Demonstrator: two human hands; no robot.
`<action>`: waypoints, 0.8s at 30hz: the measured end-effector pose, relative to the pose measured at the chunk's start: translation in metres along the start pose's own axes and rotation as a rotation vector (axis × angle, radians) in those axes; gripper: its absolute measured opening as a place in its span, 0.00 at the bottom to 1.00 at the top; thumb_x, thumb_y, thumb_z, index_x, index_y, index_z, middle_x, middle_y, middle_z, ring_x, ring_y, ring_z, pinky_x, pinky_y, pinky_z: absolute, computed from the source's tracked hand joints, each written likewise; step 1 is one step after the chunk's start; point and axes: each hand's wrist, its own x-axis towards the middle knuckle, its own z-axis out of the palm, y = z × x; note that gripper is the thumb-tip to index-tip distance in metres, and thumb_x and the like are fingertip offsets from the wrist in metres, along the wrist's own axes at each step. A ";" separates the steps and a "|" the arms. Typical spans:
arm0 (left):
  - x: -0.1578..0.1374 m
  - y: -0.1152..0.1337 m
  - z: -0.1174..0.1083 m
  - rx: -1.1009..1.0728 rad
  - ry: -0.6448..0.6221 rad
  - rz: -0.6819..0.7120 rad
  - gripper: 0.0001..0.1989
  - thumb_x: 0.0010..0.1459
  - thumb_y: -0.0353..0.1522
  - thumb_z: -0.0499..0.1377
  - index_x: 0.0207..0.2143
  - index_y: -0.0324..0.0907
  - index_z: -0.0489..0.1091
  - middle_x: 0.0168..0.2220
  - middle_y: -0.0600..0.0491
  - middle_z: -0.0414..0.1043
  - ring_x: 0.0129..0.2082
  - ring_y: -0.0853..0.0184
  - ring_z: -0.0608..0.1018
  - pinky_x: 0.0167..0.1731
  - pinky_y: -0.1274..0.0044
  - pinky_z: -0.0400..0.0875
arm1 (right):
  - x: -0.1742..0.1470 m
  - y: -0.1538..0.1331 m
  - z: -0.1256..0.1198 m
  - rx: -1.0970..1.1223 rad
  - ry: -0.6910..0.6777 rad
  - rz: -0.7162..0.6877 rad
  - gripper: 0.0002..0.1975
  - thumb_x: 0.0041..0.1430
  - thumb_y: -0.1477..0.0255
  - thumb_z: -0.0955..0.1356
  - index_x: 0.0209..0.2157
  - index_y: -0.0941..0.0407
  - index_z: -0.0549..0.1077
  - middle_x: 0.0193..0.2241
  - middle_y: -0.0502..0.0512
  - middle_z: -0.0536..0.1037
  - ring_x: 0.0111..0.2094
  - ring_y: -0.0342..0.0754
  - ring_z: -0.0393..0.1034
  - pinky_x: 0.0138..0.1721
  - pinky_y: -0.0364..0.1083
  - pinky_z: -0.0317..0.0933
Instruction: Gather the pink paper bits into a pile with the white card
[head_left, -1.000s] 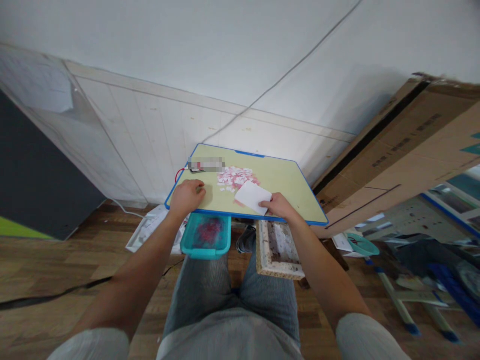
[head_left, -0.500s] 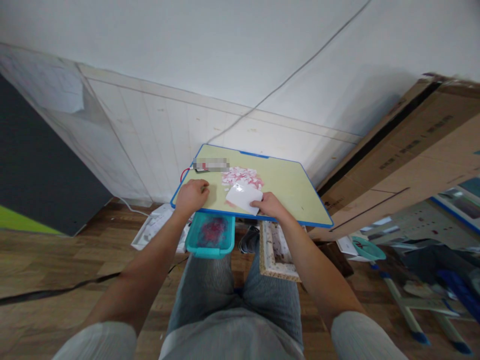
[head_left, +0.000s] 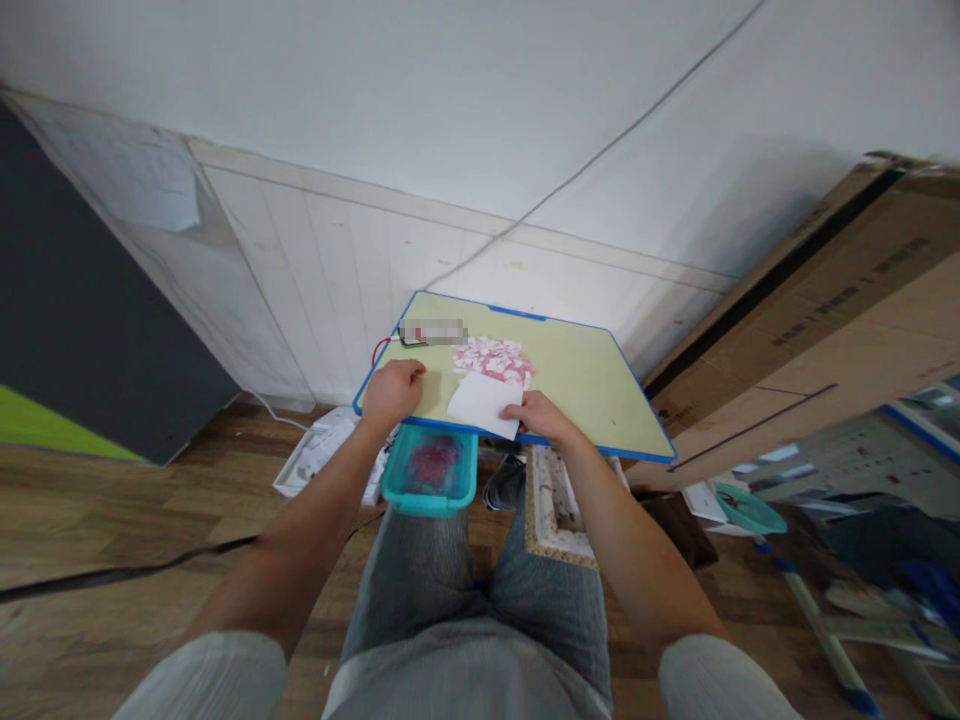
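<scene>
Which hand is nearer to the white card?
Right. The right hand holds the white card at its right edge; the left hand is apart, off to the card's left.

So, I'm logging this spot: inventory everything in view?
Table: one, yellow, centre
Card: one, white, table's front
Scraps: many, pinkish, table
Device: one, pixelated, table
Cord: one, red, beside device
Tub: one, teal, before table
Box: one, white, tub's right
Tray: one, white, tub's left
Cardboard: count unclear, brown, right
Wall: one, white, back
Cable: one, grey, wall
Paper: one, white, wall
Panel: one, grey, left
Strap: one, black, lower left
Dish: one, teal, right
Legs: two, greyish, bottom
Left grip: one, bare, table's left
Right grip: one, bare, on card
</scene>
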 end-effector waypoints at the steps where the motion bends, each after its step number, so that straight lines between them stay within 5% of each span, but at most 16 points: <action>1: 0.000 0.000 0.000 0.004 -0.002 -0.001 0.18 0.63 0.32 0.51 0.48 0.43 0.78 0.49 0.47 0.80 0.51 0.58 0.78 0.55 0.69 0.70 | 0.000 0.002 0.001 0.006 0.004 -0.005 0.10 0.47 0.67 0.72 0.30 0.60 0.78 0.22 0.50 0.76 0.23 0.43 0.65 0.26 0.41 0.60; 24: 0.002 0.008 0.000 0.156 0.042 -0.095 0.14 0.63 0.30 0.52 0.45 0.41 0.76 0.49 0.43 0.77 0.54 0.56 0.74 0.55 0.67 0.68 | -0.022 0.022 0.028 -0.122 0.128 -0.166 0.16 0.51 0.63 0.69 0.37 0.58 0.82 0.34 0.53 0.83 0.36 0.54 0.73 0.41 0.48 0.67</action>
